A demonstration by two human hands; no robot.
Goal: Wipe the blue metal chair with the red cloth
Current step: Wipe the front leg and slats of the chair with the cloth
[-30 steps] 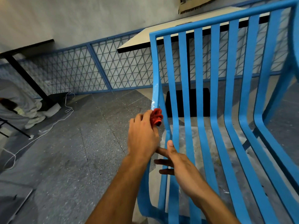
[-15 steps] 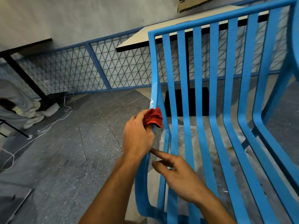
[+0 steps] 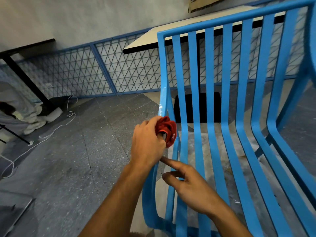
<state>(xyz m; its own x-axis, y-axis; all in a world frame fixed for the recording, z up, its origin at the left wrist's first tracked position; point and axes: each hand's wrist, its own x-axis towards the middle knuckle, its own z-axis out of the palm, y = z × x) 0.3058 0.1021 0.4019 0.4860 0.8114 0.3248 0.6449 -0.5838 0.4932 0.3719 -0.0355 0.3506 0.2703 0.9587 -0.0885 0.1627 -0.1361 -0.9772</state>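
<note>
Head view: looks down on the blue metal chair (image 3: 228,82), set on the grey speckled floor (image 3: 85,159), its slatted back and seat filling the right half of the picture. Grips the red cloth (image 3: 166,130), bunched into a wad, in the left hand (image 3: 147,142), fingers curled round it; presses the wad against the outermost slat at the chair's left edge, just where the back bends down into the seat. Holds nothing in the right hand (image 3: 189,183); stretches its forefinger toward that same slat just below the left hand, with the other fingers loosely bent; cannot tell whether the fingertip touches the metal.

Shows whitish flecks on the slat just above the cloth; reads that stretch as not yet wiped. Finds the cloth on this one slat only; cannot tell from the paint whether the inner slats, the top rail or the seat strips have been cleaned. Judges the job to be at an early stage: rest of the left slat to do, then most likely the other slats one by one, the top rail, the seat and the frame at the right edge.

Beyond the chair: a blue mesh fence (image 3: 102,71) along the wall; a white cable (image 3: 70,115) trailing over the floor toward the left edge.
</note>
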